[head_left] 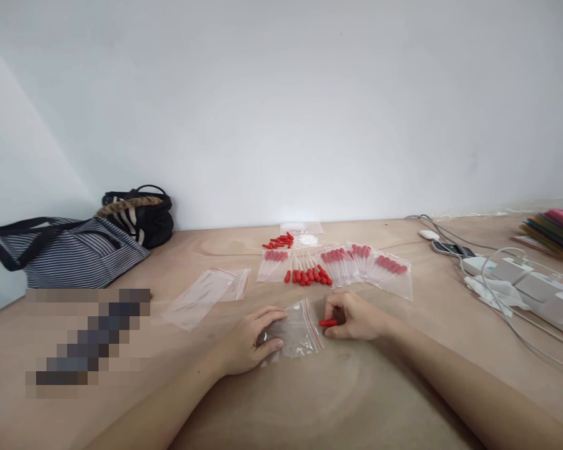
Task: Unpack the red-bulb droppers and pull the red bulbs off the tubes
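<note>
A clear zip bag with a red line along its mouth lies flat in front of me. My left hand holds down its left end, thumb and fingers on the plastic. Just right of the bag's mouth, my right hand pinches a red rubber dropper bulb; whether a stem is attached is hidden. Beyond my hands lies a row of loose droppers with red bulbs and pale stems. Bagged droppers flank them, in one bag on the left and several bags on the right.
Small red pieces lie behind the droppers. More zip bags rest at left, near a striped bag and a black bag. On the right are a power strip with chargers, cables and colourful sheets.
</note>
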A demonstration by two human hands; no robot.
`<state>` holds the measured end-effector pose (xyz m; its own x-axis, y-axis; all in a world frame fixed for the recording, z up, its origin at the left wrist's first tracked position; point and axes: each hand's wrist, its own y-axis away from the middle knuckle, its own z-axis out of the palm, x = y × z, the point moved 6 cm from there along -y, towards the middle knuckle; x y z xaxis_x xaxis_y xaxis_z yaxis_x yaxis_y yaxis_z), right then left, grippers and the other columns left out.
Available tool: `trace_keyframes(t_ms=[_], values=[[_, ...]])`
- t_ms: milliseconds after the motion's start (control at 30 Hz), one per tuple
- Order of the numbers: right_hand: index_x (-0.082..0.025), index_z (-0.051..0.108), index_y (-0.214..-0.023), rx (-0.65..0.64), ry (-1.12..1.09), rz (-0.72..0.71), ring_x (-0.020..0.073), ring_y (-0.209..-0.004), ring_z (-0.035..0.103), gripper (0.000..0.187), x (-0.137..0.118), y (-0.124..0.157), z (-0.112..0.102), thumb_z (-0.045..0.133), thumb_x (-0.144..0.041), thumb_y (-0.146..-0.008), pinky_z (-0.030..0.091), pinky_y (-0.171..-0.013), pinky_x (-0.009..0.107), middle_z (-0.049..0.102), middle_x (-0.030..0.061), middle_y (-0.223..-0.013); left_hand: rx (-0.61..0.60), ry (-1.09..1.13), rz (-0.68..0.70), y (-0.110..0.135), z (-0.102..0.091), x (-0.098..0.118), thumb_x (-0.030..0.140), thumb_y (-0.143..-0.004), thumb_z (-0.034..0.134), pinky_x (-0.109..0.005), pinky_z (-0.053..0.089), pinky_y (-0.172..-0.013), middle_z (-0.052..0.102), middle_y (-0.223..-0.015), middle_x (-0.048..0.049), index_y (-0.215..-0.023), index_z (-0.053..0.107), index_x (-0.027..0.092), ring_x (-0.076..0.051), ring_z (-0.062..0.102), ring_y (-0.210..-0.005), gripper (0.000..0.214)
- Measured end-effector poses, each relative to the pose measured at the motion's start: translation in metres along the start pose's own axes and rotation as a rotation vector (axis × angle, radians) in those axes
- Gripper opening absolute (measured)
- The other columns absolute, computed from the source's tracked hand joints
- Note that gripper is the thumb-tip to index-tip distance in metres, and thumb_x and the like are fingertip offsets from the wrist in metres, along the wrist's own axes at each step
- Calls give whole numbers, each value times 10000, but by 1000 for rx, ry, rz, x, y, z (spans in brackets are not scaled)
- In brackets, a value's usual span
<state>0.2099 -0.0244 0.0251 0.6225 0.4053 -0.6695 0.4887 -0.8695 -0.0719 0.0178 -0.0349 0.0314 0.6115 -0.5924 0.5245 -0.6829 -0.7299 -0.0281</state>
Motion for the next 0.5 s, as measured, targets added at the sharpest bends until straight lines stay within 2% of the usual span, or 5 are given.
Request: trace_keyframes(t_ms=[167, 267, 333, 433, 500], values=[[-191, 558, -661, -71, 158, 40, 90, -570, 461, 164, 18, 4, -22, 660, -292, -582, 314, -500, 197, 547, -36, -637, 10, 30, 2, 0, 0, -1, 326, -805, 498, -376, 346, -972, 458, -1283, -61, -1190, 467, 242, -224, 438, -1152, 395], [-195, 591, -738, -168, 146, 92, 87, -578, 473, 193, 30, 6, -24, 654, -299, -588, 319, -503, 193, 574, -35, -673, 48, 85, -10, -1, 0, -6, 343, -812, 483, -353, 364, -950, 483, -1248, -59, -1152, 496, 238, -213, 467, -1113, 356], [-188, 598, -707, -215, 156, 114, 83, -569, 474, 155, 34, 7, -22, 642, -278, -589, 313, -496, 191, 578, -36, -656, 121, 123, -37, -2, -3, -12, 337, -823, 455, -336, 377, -929, 523, -1191, -59, -1110, 522, 227, -204, 492, -1073, 315], [-177, 589, -619, -242, 204, 160, 79, -521, 455, 102, 35, 8, -21, 631, -264, -584, 285, -465, 196, 562, -41, -570, 240, 139, -154, -3, -10, -26, 310, -759, 520, -332, 404, -868, 572, -1103, -57, -1084, 535, 216, -213, 525, -990, 339], [-170, 575, -576, -279, 174, 205, 77, -491, 447, 97, 35, 11, -22, 631, -248, -575, 277, -447, 197, 552, -42, -525, 258, 138, -263, -2, -12, -34, 300, -670, 596, -322, 427, -780, 602, -1020, -47, -1076, 539, 213, -215, 547, -889, 419]])
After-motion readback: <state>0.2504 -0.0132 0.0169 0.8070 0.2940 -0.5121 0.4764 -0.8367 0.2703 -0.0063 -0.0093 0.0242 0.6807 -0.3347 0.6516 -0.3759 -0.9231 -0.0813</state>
